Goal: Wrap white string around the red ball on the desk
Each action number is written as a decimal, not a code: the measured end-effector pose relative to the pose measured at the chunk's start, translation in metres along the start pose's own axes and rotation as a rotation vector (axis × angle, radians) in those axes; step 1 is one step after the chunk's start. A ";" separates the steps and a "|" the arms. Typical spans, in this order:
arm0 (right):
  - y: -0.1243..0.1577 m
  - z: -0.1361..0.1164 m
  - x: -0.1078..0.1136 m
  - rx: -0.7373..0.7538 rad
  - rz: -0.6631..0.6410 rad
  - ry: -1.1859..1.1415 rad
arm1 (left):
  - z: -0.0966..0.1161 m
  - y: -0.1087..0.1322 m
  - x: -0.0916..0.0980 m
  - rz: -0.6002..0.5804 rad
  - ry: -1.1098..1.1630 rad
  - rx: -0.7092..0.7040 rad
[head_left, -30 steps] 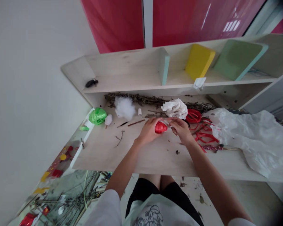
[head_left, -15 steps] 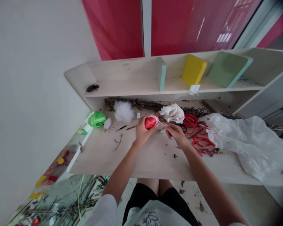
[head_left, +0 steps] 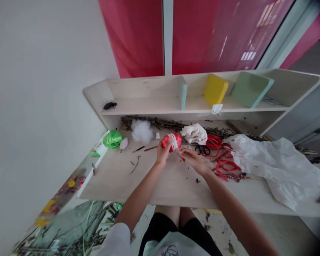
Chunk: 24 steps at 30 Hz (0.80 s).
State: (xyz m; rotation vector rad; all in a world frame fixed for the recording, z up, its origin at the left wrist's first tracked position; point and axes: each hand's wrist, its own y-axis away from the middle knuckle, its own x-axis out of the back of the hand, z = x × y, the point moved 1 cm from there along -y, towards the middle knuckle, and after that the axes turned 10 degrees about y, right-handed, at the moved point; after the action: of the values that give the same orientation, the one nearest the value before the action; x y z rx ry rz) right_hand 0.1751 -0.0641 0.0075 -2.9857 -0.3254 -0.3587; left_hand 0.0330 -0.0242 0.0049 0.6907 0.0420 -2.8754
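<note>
Well, red ball [head_left: 178, 139]: I had it up in my hands over the middle of the surface [head_left: 120, 181], a white strand [head_left: 173, 143] wound in a band around it.
Left hand [head_left: 163, 153]: its fingers were wrapped round the ball's left side, the thumb pressed against the near face.
Right hand [head_left: 192, 159]: its fingertips were pinched together on the strand, just beside the ball's near right side.
Scissors [head_left: 202, 149]: their black handles showed to the right of the ball, near a crumpled white wad [head_left: 194, 134].
Red ribbon [head_left: 215, 140]: it lay in loops on the right, beside a spread white plastic bag [head_left: 272, 161].
Left part: a green ball [head_left: 112, 139] sat at the edge, with a small white bundle [head_left: 124, 143] on a stick next to it, then white fluff [head_left: 142, 131] and a white spool [head_left: 157, 136].
Twig [head_left: 135, 164]: thin and forked, it lay left of my hands.
Dry stems [head_left: 160, 123]: they ran along the far side, below the shelf [head_left: 144, 105].
Yellow panel [head_left: 216, 89]: it stood on that shelf, left of a green one.
</note>
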 end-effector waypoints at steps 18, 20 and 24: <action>-0.004 0.011 0.007 0.026 0.135 -0.026 | 0.012 -0.004 0.006 -0.207 0.361 0.650; -0.004 0.010 0.009 -0.006 0.140 -0.077 | 0.013 -0.005 0.009 -0.254 0.354 0.688; -0.003 0.008 0.012 -0.061 0.156 -0.119 | 0.010 -0.009 0.017 -0.339 0.284 0.720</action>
State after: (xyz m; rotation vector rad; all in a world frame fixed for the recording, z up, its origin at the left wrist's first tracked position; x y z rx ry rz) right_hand 0.1874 -0.0573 0.0028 -3.0733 -0.0926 -0.1786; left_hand 0.0122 -0.0194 0.0062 1.3160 -0.9616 -3.0522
